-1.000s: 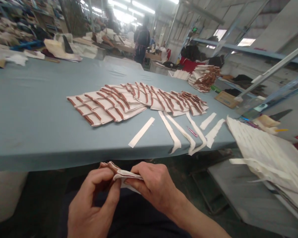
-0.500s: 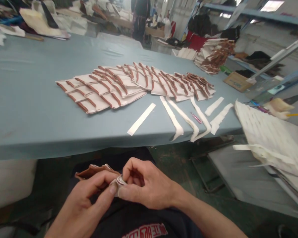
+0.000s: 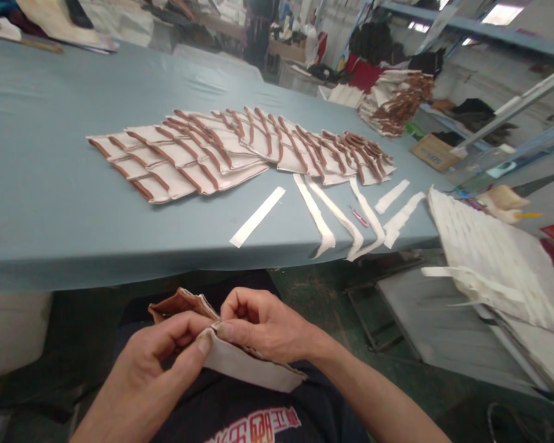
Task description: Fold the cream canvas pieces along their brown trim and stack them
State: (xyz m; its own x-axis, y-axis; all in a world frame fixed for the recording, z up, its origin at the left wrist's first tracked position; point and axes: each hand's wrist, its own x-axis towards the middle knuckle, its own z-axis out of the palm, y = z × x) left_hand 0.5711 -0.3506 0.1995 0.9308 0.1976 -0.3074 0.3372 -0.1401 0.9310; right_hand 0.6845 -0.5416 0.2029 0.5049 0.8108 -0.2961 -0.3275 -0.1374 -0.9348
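Observation:
Over my lap, my left hand (image 3: 166,357) and my right hand (image 3: 263,323) both pinch a folded fabric piece (image 3: 253,368). One side of it is off-white, and a brown part stands up behind my left fingers. The two thumbs meet near the middle of its upper edge, close together. The off-white side hangs down to the right below my right hand. My fingertips hide the exact spot where they press. On the table beyond lies an overlapping row of off-white pieces with brown edges (image 3: 189,154).
Across the blue-green table (image 3: 120,234) front lie a straight white strip (image 3: 258,216), several curled white strips (image 3: 321,215) and a small pink tool (image 3: 359,216). A pile of brown and white pieces (image 3: 392,101) sits at the back right. A board with white strips (image 3: 493,252) stands at right.
The fabric piece has been turned or unfolded, so its off-white side now shows below my right hand. Both hands stay pinched together. The view has shifted slightly.

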